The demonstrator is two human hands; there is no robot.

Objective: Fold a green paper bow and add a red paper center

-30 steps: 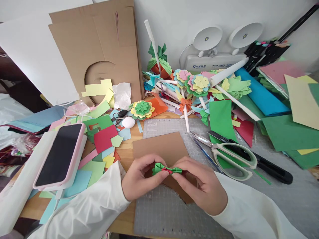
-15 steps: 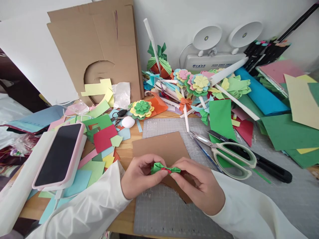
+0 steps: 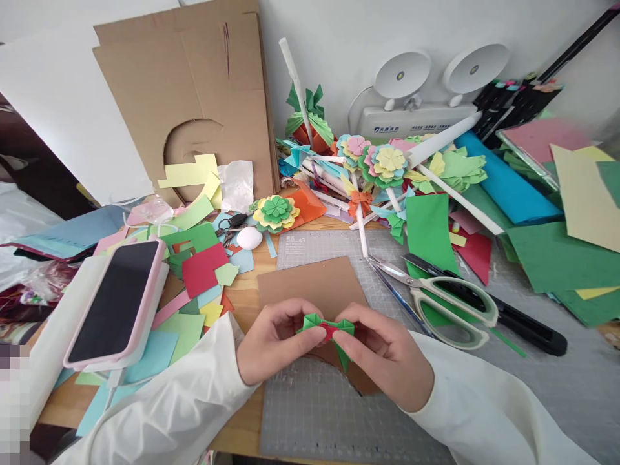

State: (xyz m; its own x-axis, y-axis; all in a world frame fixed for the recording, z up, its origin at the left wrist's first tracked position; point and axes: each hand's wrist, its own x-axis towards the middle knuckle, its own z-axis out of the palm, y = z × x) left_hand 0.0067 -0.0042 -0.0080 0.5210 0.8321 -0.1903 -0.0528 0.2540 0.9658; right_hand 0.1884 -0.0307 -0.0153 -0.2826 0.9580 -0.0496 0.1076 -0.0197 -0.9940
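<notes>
Between my two hands is a small folded paper bow (image 3: 344,327), green with a red middle. My left hand (image 3: 278,339) pinches its left side, thumb on the red part. On the other side my right hand (image 3: 387,352) grips it between thumb and fingers. A green pointed tail of the bow hangs below my right thumb. Beneath the hands, a brown cardboard piece (image 3: 310,278) with a curved cut edge lies on the grey cutting mat (image 3: 310,420). Parts of the bow are covered by my fingers.
Scissors (image 3: 455,310) and a black utility knife (image 3: 533,326) lie to the right. A phone (image 3: 113,300) rests at the left among paper scraps. Paper flowers (image 3: 387,161) and rolled sticks are heaped at the back, beside upright cardboard (image 3: 217,77). Green paper sheets (image 3: 566,255) lie far right.
The bow has been turned and its loops stand up more, with more red showing and a green tail now visible below. Both hands shift only slightly.
</notes>
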